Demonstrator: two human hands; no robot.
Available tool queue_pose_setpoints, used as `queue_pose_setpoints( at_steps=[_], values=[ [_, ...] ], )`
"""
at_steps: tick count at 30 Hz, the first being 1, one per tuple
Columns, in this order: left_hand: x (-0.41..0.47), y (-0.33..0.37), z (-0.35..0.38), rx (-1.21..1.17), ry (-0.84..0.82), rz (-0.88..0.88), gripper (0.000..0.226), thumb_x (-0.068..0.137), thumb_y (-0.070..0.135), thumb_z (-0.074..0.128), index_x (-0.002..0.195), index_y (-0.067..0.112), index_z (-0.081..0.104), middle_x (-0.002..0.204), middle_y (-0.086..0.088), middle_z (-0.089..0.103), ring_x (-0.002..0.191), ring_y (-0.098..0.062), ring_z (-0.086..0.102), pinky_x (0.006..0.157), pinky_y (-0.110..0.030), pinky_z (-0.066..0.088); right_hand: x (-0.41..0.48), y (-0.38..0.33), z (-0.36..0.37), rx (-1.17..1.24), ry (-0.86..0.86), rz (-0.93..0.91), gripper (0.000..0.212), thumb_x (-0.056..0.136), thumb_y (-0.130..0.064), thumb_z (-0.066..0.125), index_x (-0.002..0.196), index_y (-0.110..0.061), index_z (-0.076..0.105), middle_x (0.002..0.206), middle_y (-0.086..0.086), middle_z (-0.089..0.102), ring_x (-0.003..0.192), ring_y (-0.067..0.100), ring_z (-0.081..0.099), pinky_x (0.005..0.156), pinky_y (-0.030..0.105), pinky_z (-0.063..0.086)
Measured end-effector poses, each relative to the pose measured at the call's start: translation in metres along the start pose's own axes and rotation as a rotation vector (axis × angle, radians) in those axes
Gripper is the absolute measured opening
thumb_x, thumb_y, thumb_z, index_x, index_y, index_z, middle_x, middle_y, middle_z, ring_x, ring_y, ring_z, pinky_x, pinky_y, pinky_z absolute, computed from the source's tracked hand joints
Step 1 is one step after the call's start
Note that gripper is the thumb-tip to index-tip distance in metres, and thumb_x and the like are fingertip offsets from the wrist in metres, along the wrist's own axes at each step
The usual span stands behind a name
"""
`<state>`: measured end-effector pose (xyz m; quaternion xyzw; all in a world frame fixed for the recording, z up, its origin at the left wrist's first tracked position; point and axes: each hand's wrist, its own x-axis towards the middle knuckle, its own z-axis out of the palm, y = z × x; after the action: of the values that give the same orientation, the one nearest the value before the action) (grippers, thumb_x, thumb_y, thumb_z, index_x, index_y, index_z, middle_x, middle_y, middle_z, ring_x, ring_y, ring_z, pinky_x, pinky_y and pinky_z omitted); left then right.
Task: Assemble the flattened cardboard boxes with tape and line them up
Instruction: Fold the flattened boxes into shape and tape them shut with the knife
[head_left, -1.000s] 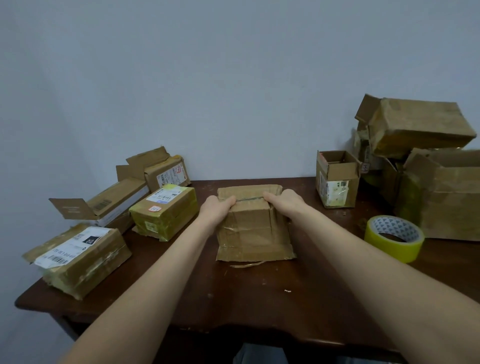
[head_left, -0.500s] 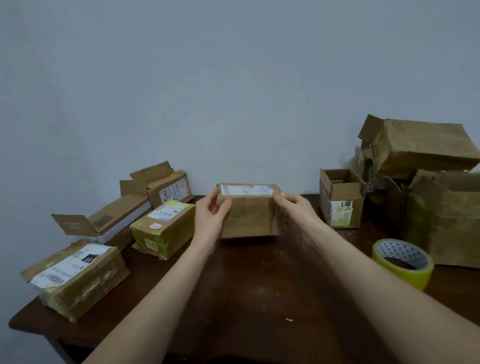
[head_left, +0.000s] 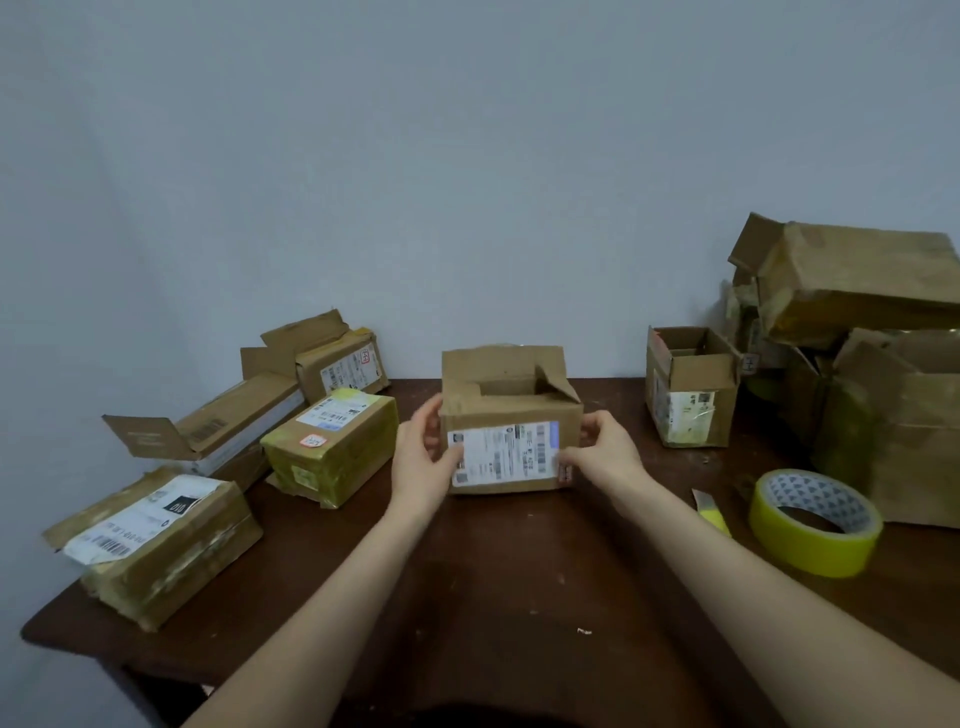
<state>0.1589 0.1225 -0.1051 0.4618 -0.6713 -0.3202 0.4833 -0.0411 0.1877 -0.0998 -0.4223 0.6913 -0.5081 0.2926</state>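
Both hands are on the box (head_left: 511, 410) at mid-table (head_left: 519, 582), top flaps open and label (head_left: 506, 454) facing the person. The left hand (head_left: 423, 460) curls round its left edge, thumb on the label, while the right hand (head_left: 605, 457) pinches the right edge. A row of boxes (head_left: 332, 447) sits to the left, a small open box (head_left: 688, 395) and the tape roll (head_left: 813, 525) to the right.

Centre box (head_left: 511, 410): matt brown cardboard, creased; white paper label (head_left: 504, 454) smooth on near face. Left box (head_left: 332, 452): cardboard under shiny yellowish tape. Far right boxes (head_left: 857, 280): crumpled cardboard. Tape roll (head_left: 813, 525): glossy yellow plastic. Table (head_left: 519, 571): dark wood, scuffed, faint sheen. Wall (head_left: 467, 156): matt paint.
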Motion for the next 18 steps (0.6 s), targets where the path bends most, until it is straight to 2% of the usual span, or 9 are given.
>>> queue_pose_setpoints(
  at_steps=[3, 5, 8, 10, 12, 14, 16, 17, 18],
  values=[
    [-0.009, -0.014, -0.006, 0.134, 0.005, 0.040, 0.057, 0.085, 0.007, 0.066, 0.135, 0.026, 0.046, 0.118, 0.003, 0.050, 0.104, -0.009, 0.054, 0.093, -0.030, 0.049, -0.002, 0.001, -0.006, -0.069, -0.077, 0.014, 0.082, 0.069, -0.049, 0.081, 0.134, -0.015, 0.046, 0.133, 0.001, 0.052, 0.119, 0.019, 0.052, 0.095, 0.034, 0.046],
    [-0.003, -0.008, -0.012, 0.201, 0.038, 0.095, 0.050, 0.084, 0.014, 0.067, 0.130, 0.023, 0.050, 0.121, 0.003, 0.049, 0.108, -0.009, 0.051, 0.093, -0.028, 0.046, 0.000, -0.011, -0.012, -0.093, 0.001, -0.029, 0.095, 0.067, -0.067, 0.072, 0.141, -0.016, 0.039, 0.143, 0.005, 0.045, 0.127, 0.024, 0.047, 0.104, 0.044, 0.042],
    [0.017, 0.023, -0.019, 0.338, 0.073, 0.238, 0.045, 0.085, 0.025, 0.066, 0.127, 0.018, 0.053, 0.118, 0.006, 0.052, 0.111, -0.011, 0.050, 0.091, -0.025, 0.042, 0.010, -0.045, -0.015, -0.208, 0.096, -0.091, 0.100, 0.069, -0.076, 0.060, 0.145, -0.017, 0.034, 0.147, 0.008, 0.041, 0.131, 0.027, 0.044, 0.104, 0.048, 0.040],
    [0.031, 0.043, -0.015, 0.472, -0.071, 0.255, 0.058, 0.082, 0.036, 0.067, 0.134, 0.017, 0.049, 0.126, 0.003, 0.054, 0.118, -0.016, 0.050, 0.096, -0.031, 0.043, 0.017, -0.068, -0.008, -0.379, 0.084, -0.074, 0.099, 0.071, -0.079, 0.055, 0.144, -0.015, 0.035, 0.146, 0.008, 0.042, 0.129, 0.030, 0.046, 0.098, 0.045, 0.041],
    [0.039, 0.055, -0.004, 0.647, -0.306, 0.212, 0.074, 0.079, 0.051, 0.066, 0.140, 0.016, 0.041, 0.135, -0.001, 0.052, 0.122, -0.020, 0.049, 0.100, -0.038, 0.044, 0.022, -0.082, 0.002, -0.612, 0.019, -0.032, 0.081, 0.077, -0.074, 0.054, 0.130, -0.013, 0.049, 0.132, 0.008, 0.054, 0.116, 0.029, 0.055, 0.088, 0.039, 0.046],
    [0.045, 0.058, 0.003, 0.861, -0.488, 0.211, 0.072, 0.079, 0.057, 0.064, 0.135, 0.017, 0.044, 0.133, -0.005, 0.054, 0.118, -0.022, 0.052, 0.096, -0.040, 0.046, 0.026, -0.090, 0.005, -0.755, -0.010, -0.039, 0.045, 0.088, -0.052, 0.054, 0.110, -0.012, 0.058, 0.118, 0.008, 0.061, 0.103, 0.028, 0.058, 0.078, 0.032, 0.046],
    [0.051, 0.055, 0.002, 0.966, -0.538, 0.227, 0.067, 0.081, 0.051, 0.065, 0.135, 0.017, 0.045, 0.130, -0.007, 0.052, 0.118, -0.023, 0.049, 0.098, -0.039, 0.044, 0.029, -0.094, -0.001, -0.701, 0.015, 0.012, 0.021, 0.093, -0.024, 0.048, 0.098, -0.007, 0.059, 0.106, 0.012, 0.061, 0.092, 0.029, 0.059, 0.071, 0.027, 0.042],
    [0.053, 0.052, 0.000, 0.950, -0.531, 0.227, 0.068, 0.081, 0.046, 0.068, 0.137, 0.016, 0.044, 0.130, -0.008, 0.050, 0.119, -0.024, 0.047, 0.100, -0.039, 0.042, 0.032, -0.094, -0.006, -0.658, 0.014, 0.047, 0.015, 0.092, -0.014, 0.048, 0.085, -0.005, 0.057, 0.093, 0.011, 0.061, 0.078, 0.025, 0.058, 0.063, 0.024, 0.040],
    [0.053, 0.049, -0.002, 0.898, -0.518, 0.225, 0.069, 0.080, 0.042, 0.070, 0.139, 0.016, 0.043, 0.130, -0.007, 0.049, 0.120, -0.023, 0.045, 0.102, -0.038, 0.040, 0.031, -0.095, -0.011, -0.631, -0.002, 0.094, 0.018, 0.090, -0.008, 0.051, 0.072, -0.005, 0.054, 0.076, 0.008, 0.062, 0.064, 0.019, 0.054, 0.054, 0.022, 0.038]
  ],
)
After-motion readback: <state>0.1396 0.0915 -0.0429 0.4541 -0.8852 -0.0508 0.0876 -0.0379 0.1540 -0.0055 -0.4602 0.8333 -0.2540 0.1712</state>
